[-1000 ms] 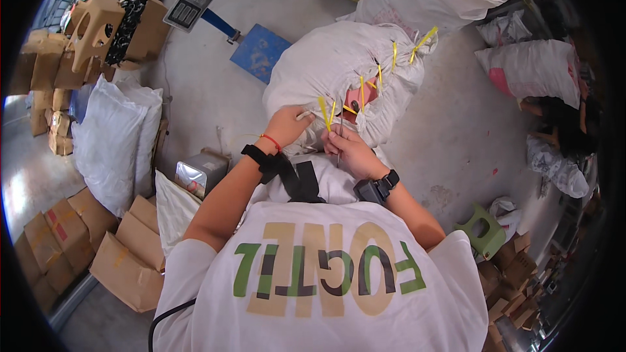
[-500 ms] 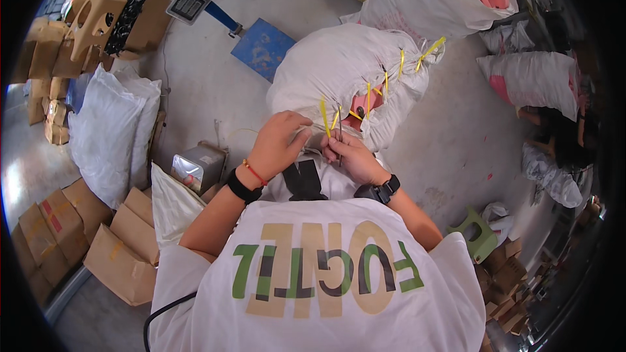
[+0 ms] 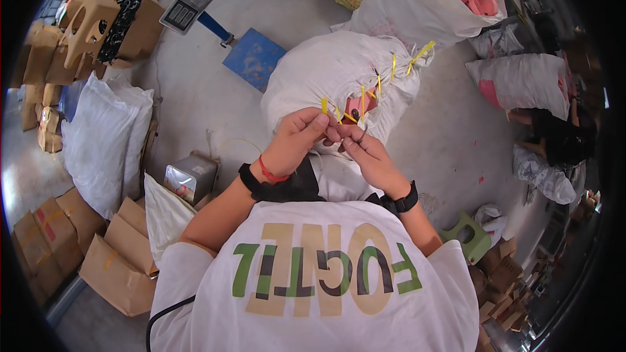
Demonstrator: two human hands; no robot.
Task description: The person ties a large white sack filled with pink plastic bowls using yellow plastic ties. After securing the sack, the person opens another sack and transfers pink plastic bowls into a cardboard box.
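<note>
A big white woven sack (image 3: 319,68) lies on the concrete floor in front of me, its seam laced with yellow strap (image 3: 379,85), pink contents showing in the gap. Both hands meet at the near end of that seam. My left hand (image 3: 295,140), with a red wrist string and a black band, pinches the end of a yellow strap piece (image 3: 324,105). My right hand (image 3: 369,154), with a black watch on its wrist, touches the left fingertips and grips a small dark tool; I cannot tell its kind.
A blue platform scale (image 3: 255,57) with its display (image 3: 189,4) stands behind the sack. White sacks (image 3: 104,133), a metal tin (image 3: 190,176) and cardboard boxes (image 3: 120,267) lie on the left. An open bag of pink items (image 3: 417,6), another person (image 3: 554,137) and a green stool (image 3: 471,234) are on the right.
My left hand has closed in on the right hand at the sack's seam, and both now work the near yellow strap end. The view has shifted slightly.
</note>
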